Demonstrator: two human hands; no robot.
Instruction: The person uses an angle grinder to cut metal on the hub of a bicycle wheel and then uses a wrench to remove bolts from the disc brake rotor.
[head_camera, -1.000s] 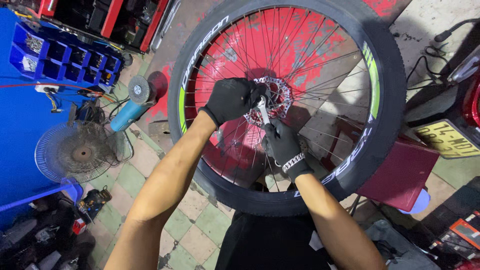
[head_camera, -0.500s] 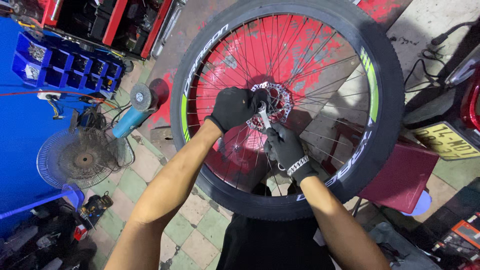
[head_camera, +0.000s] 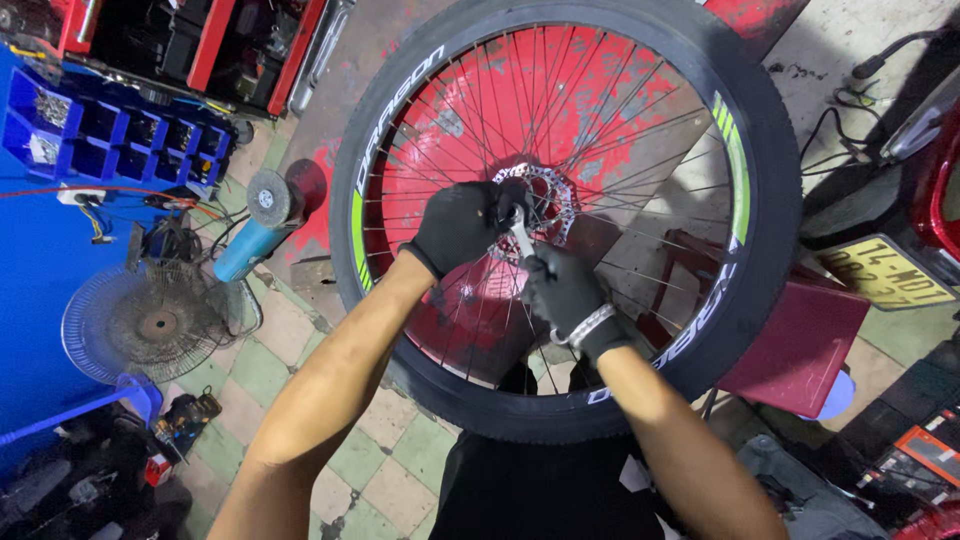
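A bicycle wheel (head_camera: 745, 150) with a fat black tyre, black rim with green marks and thin spokes lies flat in front of me. At its hub sits a silver brake disc (head_camera: 555, 195). My left hand (head_camera: 460, 225), in a black glove, grips the hub at the disc. My right hand (head_camera: 570, 295), also gloved, with a metal band at the wrist, is closed on a small silver wrench (head_camera: 522, 240) whose head sits at the hub.
A dark red stool (head_camera: 800, 345) stands under the wheel at right. A blue angle grinder (head_camera: 255, 225) and a fan (head_camera: 155, 320) lie on the tiled floor at left. Blue parts bins (head_camera: 110, 135) sit at upper left, a red vehicle (head_camera: 940, 190) at right.
The right hand has swung the wrench a little, up toward the hub. The left hand has stayed on the hub. The view has shifted slightly.
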